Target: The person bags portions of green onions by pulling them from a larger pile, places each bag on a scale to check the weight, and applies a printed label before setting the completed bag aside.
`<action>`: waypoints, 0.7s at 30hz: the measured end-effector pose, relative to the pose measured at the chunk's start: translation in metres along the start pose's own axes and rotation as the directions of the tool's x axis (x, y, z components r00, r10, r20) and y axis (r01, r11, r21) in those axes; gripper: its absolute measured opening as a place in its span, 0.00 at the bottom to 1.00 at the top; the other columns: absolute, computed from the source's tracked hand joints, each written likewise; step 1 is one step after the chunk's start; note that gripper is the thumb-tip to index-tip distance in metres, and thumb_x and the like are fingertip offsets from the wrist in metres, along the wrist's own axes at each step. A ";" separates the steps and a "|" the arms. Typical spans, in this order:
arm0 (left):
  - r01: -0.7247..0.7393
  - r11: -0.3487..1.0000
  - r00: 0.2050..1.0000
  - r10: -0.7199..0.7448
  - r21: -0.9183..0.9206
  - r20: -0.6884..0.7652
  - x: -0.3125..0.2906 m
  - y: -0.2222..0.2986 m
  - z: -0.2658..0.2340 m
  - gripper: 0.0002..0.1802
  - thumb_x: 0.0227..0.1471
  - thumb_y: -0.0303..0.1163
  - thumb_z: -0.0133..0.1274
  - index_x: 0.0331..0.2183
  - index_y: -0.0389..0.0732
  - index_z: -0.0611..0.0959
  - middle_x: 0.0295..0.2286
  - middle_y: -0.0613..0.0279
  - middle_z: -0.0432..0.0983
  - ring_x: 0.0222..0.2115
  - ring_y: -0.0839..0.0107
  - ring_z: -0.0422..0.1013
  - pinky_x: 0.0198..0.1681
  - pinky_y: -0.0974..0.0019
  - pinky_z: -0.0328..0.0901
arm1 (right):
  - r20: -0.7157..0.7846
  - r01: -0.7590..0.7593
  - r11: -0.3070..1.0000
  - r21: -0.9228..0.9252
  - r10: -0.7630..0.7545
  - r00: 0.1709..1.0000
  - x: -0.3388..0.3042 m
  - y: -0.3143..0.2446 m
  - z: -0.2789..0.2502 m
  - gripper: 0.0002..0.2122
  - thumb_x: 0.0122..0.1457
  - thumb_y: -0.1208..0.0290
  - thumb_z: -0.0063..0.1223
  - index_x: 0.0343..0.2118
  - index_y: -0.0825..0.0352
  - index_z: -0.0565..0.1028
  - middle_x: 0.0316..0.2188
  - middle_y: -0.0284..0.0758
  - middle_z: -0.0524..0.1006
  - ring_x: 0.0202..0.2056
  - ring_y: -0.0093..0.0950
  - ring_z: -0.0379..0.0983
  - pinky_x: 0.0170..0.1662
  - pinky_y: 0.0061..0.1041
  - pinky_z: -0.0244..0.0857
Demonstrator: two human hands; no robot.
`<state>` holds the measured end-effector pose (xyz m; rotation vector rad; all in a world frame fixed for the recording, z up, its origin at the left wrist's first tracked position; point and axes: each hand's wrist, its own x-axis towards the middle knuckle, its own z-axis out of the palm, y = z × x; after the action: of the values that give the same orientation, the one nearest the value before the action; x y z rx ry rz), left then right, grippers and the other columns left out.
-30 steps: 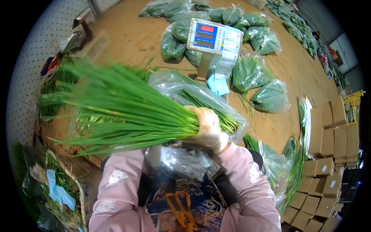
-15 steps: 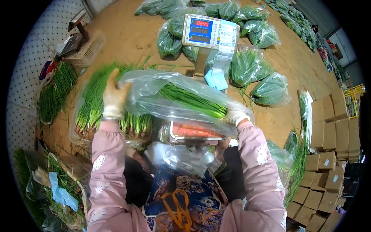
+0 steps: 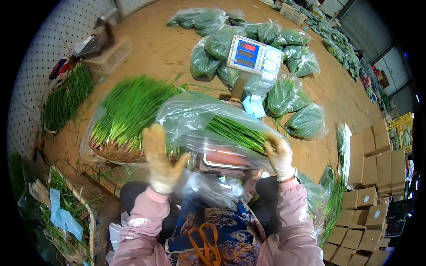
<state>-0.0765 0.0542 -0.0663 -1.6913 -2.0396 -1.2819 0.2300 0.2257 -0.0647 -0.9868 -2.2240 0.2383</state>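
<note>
Green stalks [image 3: 237, 136] lie lengthwise inside a long clear bag [image 3: 184, 108], their paler ends toward the right and right beside the right grip [image 3: 279, 155]. This gloved grip is at the bag's right end, fingers bent over the film; whether it pinches the plastic, I cannot tell. The left grip [image 3: 162, 157] stands apart, fingers raised and thumb spread wide, near the bag's lower left edge and well to the left of the bagged stalks; whether it touches the film is unclear.

The bag lies across the reddish platform [image 3: 222, 158] of a scale, whose lit display [image 3: 255, 55] rises behind on a post. Left of the bag, a thick pile of rooted stalks [image 3: 128, 111] sits on clear plastic, roots toward the person. Farther left, another bundle [image 3: 66, 99] lies partly wrapped, near a pale crate [image 3: 106, 57]. At lower left, a pale-rimmed container [image 3: 84, 199] holds loose greens and a light blue strip [image 3: 66, 219]. Beyond the scale, plump clear bags [image 3: 306, 120] filled with greens rest on the brown floor [image 3: 148, 44]
</note>
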 end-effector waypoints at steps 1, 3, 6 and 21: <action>-0.057 0.998 0.998 0.057 0.028 0.016 0.003 0.015 0.002 0.53 0.35 0.42 0.64 0.58 0.38 0.54 0.58 0.44 0.47 0.59 0.45 0.42 0.60 0.47 0.38 | -0.077 -0.126 0.987 0.103 0.134 0.988 0.000 -0.003 0.000 0.21 0.45 0.74 0.60 0.45 0.65 0.71 0.38 0.39 0.74 0.39 0.35 0.71 0.42 0.30 0.65; -0.068 0.998 0.996 0.069 -0.013 0.063 0.020 0.032 0.026 0.57 0.30 0.39 0.67 0.59 0.42 0.53 0.59 0.46 0.43 0.60 0.46 0.39 0.60 0.45 0.36 | -0.229 0.044 0.965 -0.259 -0.106 0.968 0.014 -0.012 -0.014 0.34 0.41 0.69 0.64 0.54 0.66 0.62 0.46 0.40 0.70 0.47 0.37 0.66 0.51 0.36 0.58; -0.243 0.942 0.937 0.166 0.231 0.309 0.067 0.041 0.070 0.54 0.35 0.45 0.62 0.60 0.49 0.51 0.59 0.47 0.44 0.60 0.47 0.41 0.59 0.43 0.40 | -0.055 -0.157 0.777 -0.610 0.156 0.986 0.017 0.006 0.000 0.48 0.35 0.63 0.68 0.60 0.66 0.49 0.49 0.40 0.67 0.52 0.39 0.62 0.55 0.44 0.52; 0.251 0.874 0.828 -0.417 0.416 0.375 0.176 -0.064 -0.053 0.14 0.40 0.33 0.50 0.28 0.33 0.81 0.28 0.42 0.76 0.32 0.51 0.73 0.39 0.58 0.66 | 0.121 -0.540 0.828 0.151 0.526 0.842 -0.069 0.169 -0.120 0.22 0.52 0.63 0.54 0.47 0.70 0.68 0.40 0.39 0.74 0.39 0.27 0.72 0.42 0.26 0.66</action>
<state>-0.2089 0.1415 0.0461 -1.6099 -2.7448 -0.5459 0.4404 0.2818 -0.0809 -1.5028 -1.8966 0.7256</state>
